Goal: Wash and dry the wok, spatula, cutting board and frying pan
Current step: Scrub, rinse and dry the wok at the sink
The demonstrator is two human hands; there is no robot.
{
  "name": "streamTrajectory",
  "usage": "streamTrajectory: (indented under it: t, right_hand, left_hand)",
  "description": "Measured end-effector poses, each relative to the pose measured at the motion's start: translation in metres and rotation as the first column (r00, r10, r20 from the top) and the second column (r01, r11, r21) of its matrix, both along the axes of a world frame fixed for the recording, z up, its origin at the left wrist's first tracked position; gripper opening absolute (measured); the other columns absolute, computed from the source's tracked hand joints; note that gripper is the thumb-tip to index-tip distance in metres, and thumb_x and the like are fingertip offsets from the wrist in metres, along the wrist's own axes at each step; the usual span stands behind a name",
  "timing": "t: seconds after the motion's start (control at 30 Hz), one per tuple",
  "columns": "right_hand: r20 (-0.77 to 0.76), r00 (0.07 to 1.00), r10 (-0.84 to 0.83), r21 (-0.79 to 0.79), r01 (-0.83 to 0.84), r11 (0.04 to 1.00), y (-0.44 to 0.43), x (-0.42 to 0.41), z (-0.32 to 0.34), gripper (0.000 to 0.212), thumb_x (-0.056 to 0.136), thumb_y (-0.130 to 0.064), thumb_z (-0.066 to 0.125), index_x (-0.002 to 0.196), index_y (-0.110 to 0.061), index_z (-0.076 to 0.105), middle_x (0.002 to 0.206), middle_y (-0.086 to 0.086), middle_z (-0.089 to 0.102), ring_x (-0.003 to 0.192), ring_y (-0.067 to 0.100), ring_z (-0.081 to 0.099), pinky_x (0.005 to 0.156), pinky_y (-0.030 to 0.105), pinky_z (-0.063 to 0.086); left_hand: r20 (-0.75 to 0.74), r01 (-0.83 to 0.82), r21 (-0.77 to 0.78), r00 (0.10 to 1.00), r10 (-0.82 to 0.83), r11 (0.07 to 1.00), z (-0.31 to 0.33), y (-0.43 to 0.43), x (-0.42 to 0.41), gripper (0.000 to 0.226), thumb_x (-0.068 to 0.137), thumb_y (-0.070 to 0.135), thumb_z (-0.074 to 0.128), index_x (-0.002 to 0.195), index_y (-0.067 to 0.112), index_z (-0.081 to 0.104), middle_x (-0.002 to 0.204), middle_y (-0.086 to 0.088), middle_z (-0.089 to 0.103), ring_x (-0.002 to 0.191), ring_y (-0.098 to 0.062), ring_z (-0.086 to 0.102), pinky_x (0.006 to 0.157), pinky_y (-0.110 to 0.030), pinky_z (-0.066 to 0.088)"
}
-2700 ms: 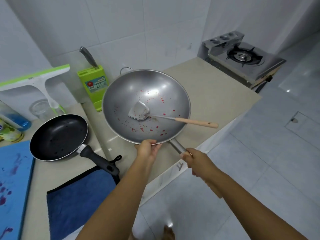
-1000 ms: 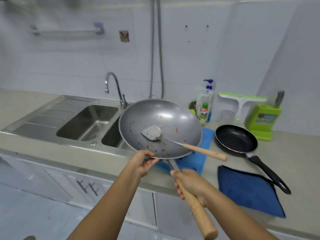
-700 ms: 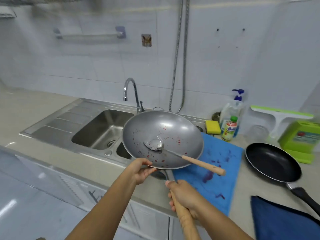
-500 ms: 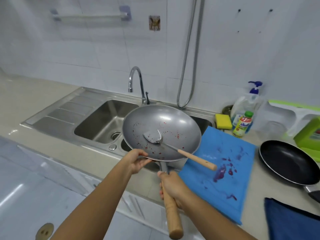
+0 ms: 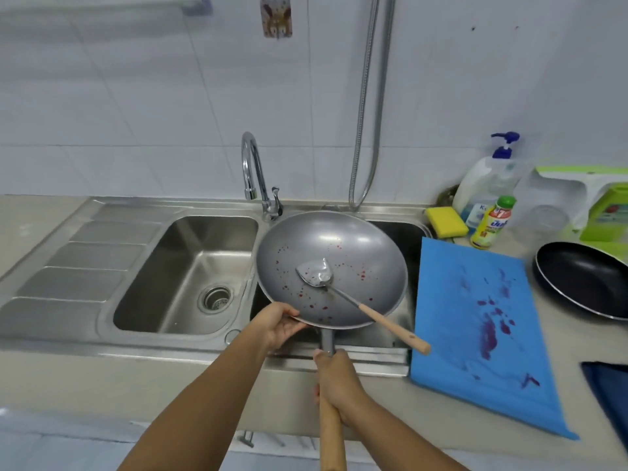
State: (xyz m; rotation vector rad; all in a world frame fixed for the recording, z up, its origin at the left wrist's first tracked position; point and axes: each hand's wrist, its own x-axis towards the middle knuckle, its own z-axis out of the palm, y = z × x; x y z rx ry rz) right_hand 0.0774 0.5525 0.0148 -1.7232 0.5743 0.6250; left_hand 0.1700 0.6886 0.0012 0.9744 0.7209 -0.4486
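A grey steel wok (image 5: 343,246) with red specks hangs above the right basin of the sink (image 5: 401,314). My right hand (image 5: 336,375) grips its wooden handle, and my left hand (image 5: 277,326) holds its near-left rim. Inside the wok lies a metal spatula (image 5: 316,275), its wooden handle sticking out over the rim to the right. On the counter to the right lies a blue cutting board (image 5: 475,334) with purple stains. The black frying pan (image 5: 584,283) sits at the right edge, partly cut off.
A curved tap (image 5: 253,171) stands behind the sink; the left basin (image 5: 190,266) has a drain strainer. A yellow sponge (image 5: 447,220), a soap pump bottle (image 5: 486,185) and a small bottle (image 5: 492,222) stand behind the board. A dark blue towel (image 5: 608,392) lies at the right.
I turned from the far counter to the sink, carrying the wok with the spatula in it. The wok has come down over the right basin. Both hands keep their hold.
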Motion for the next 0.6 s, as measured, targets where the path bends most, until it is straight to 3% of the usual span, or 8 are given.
streamTrajectory:
  t: [0.1, 0.2, 0.3, 0.4, 0.5, 0.6]
  right_hand:
    - [0.018, 1.0, -0.023, -0.068, 0.024, 0.997, 0.011, 0.007, -0.009, 0.041, 0.101, -0.035, 0.041, 0.134, -0.01, 0.039, 0.096, 0.01, 0.061, 0.068, 0.02, 0.059, 0.054, 0.033, 0.056]
    - [0.039, 0.999, -0.01, -0.168, 0.016, 0.986, 0.017, 0.014, -0.016, 0.042, 0.102, -0.037, 0.039, 0.135, -0.012, 0.036, 0.106, 0.01, 0.062, 0.084, 0.026, 0.064, 0.068, 0.039, 0.059]
    - [0.052, 0.998, 0.027, -0.267, -0.012, 0.964, 0.019, 0.019, -0.02, 0.042, 0.101, -0.041, 0.038, 0.132, -0.012, 0.037, 0.11, 0.011, 0.064, 0.095, 0.029, 0.065, 0.083, 0.045, 0.056]
    - [0.049, 0.992, 0.115, -0.393, -0.087, 0.916, 0.019, 0.026, -0.021, 0.04, 0.102, -0.043, 0.035, 0.126, -0.012, 0.041, 0.115, 0.01, 0.064, 0.104, 0.028, 0.062, 0.088, 0.04, 0.05]
    - [0.003, 0.957, 0.291, -0.564, -0.238, 0.79, 0.016, 0.03, -0.022, 0.039, 0.103, -0.045, 0.029, 0.121, -0.013, 0.042, 0.114, 0.009, 0.065, 0.104, 0.028, 0.062, 0.082, 0.036, 0.046]
    - [-0.073, 0.894, 0.441, -0.691, -0.364, 0.624, 0.01, 0.033, -0.026, 0.041, 0.102, -0.047, 0.028, 0.118, -0.014, 0.046, 0.113, 0.008, 0.065, 0.104, 0.028, 0.062, 0.081, 0.037, 0.044]
  left_hand:
    - [-0.02, 0.054, 0.007, 0.998, -0.054, 0.999, -0.008, 0.006, 0.015, 0.034, 0.086, -0.018, 0.041, 0.116, -0.005, 0.051, 0.102, -0.026, 0.063, 0.092, -0.036, 0.066, 0.083, -0.043, 0.052]
    - [-0.031, 0.1, 0.011, 0.995, -0.1, 0.995, -0.02, 0.005, 0.028, 0.037, 0.088, -0.018, 0.038, 0.122, -0.007, 0.048, 0.098, -0.024, 0.062, 0.087, -0.033, 0.065, 0.088, -0.043, 0.05]
    - [-0.016, 0.118, -0.013, 0.993, -0.118, 0.993, -0.029, 0.003, 0.039, 0.037, 0.089, -0.018, 0.037, 0.123, -0.007, 0.047, 0.101, -0.024, 0.061, 0.089, -0.033, 0.063, 0.097, -0.046, 0.048]
    - [-0.018, 0.134, -0.026, 0.991, -0.135, 0.991, -0.034, 0.003, 0.047, 0.034, 0.089, -0.017, 0.038, 0.12, -0.006, 0.047, 0.102, -0.024, 0.06, 0.089, -0.032, 0.063, 0.096, -0.046, 0.048]
    - [-0.018, 0.135, -0.019, 0.991, -0.136, 0.991, -0.038, 0.003, 0.052, 0.036, 0.09, -0.017, 0.037, 0.123, -0.005, 0.047, 0.1, -0.022, 0.061, 0.089, -0.031, 0.063, 0.091, -0.045, 0.048]
    - [-0.025, 0.122, -0.008, 0.992, -0.122, 0.992, -0.043, 0.002, 0.051, 0.041, 0.09, -0.017, 0.038, 0.129, -0.007, 0.046, 0.104, -0.022, 0.061, 0.102, -0.034, 0.061, 0.089, -0.045, 0.049]
